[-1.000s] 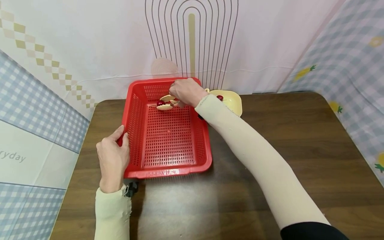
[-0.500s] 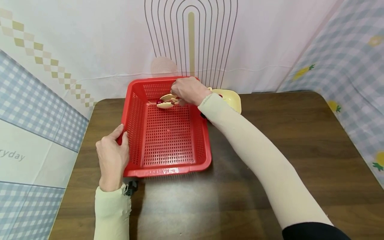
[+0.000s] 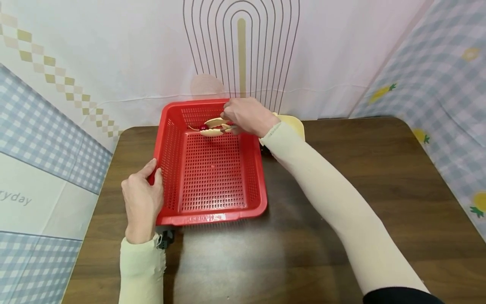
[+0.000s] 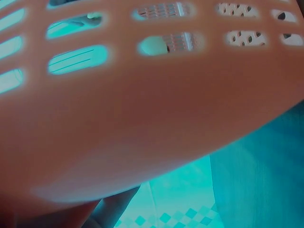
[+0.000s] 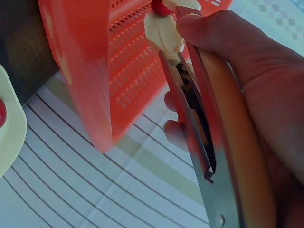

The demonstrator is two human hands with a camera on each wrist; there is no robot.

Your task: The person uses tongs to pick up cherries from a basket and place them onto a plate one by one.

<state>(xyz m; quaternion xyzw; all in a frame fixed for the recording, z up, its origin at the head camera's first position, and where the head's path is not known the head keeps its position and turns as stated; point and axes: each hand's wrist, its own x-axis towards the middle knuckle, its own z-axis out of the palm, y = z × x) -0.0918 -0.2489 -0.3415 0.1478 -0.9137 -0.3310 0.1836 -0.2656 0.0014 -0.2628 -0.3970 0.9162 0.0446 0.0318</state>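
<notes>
In the head view my left hand [image 3: 142,200] grips the left rim of a red perforated plastic basket [image 3: 212,217], thumb on top. The basket's wall [image 4: 142,114] fills most of the left wrist view. My right hand [image 3: 248,115] holds metal tongs [image 5: 256,161] with cream scalloped tips [image 3: 211,132], reaching over the basket's back part. A red cherry [image 3: 203,127] with a long stem sits at those tips. The right wrist view shows this cherry [image 5: 161,8] beside the tips; whether they pinch it firmly I cannot tell.
A pale yellow dish [image 3: 293,122] stands right of the basket at the table's back edge, partly behind my right forearm. Another cherry [image 5: 2,113] lies in it. The brown wooden table [image 3: 360,169] meets patterned cloth walls at the back and sides.
My right hand and the tongs have shifted a little to the right, and the cherry at their tips sits slightly higher. The left hand and basket stay nearly still.
</notes>
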